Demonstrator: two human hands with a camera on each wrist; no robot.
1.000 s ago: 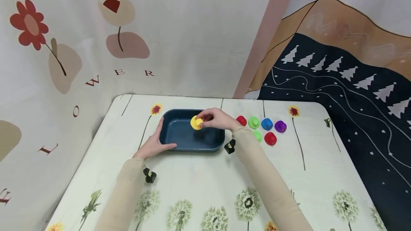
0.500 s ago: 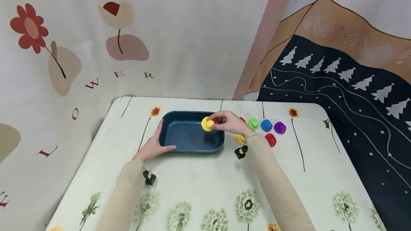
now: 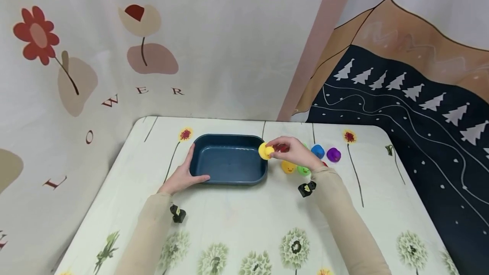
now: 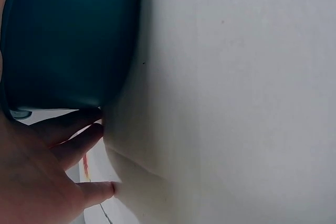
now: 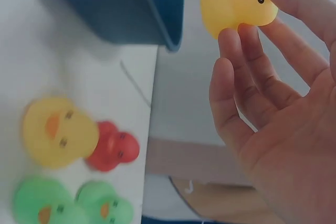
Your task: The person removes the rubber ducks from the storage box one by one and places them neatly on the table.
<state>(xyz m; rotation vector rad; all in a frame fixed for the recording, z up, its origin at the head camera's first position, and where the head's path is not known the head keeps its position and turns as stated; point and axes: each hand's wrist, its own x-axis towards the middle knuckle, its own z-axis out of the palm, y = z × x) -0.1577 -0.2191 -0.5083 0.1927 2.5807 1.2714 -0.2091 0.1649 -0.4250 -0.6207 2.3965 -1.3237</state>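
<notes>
A yellow rubber duck (image 3: 263, 152) is pinched by the head between the fingertips and thumb of my right hand (image 3: 294, 151). In the head view it overlaps the right rim of a dark blue tray (image 3: 229, 180); the right wrist view shows the duck (image 5: 226, 3) raised beside the tray's wall (image 5: 121, 9). My left hand (image 3: 182, 177) rests against the tray's left end, its fingers spread along the outer side and thumb at the front rim. In the left wrist view, straight fingers (image 4: 79, 142) lie beside the tray's wall (image 4: 68, 40). The tray's inside shows only bare blue bottom.
Right of the tray, several rubber ducks sit on the flower-print tabletop (image 3: 237, 215): yellow (image 3: 288, 167), green (image 3: 304, 170), blue (image 3: 317, 151) and purple (image 3: 334, 155). A red duck (image 5: 113, 148) stands behind the yellow one. My right hand and wrist partly cover this group. A printed curtain (image 3: 221, 54) hangs behind.
My right hand has moved right with the yellow duck, from over the middle of the tray to its right rim. The left hand and tray have stayed in place.
</notes>
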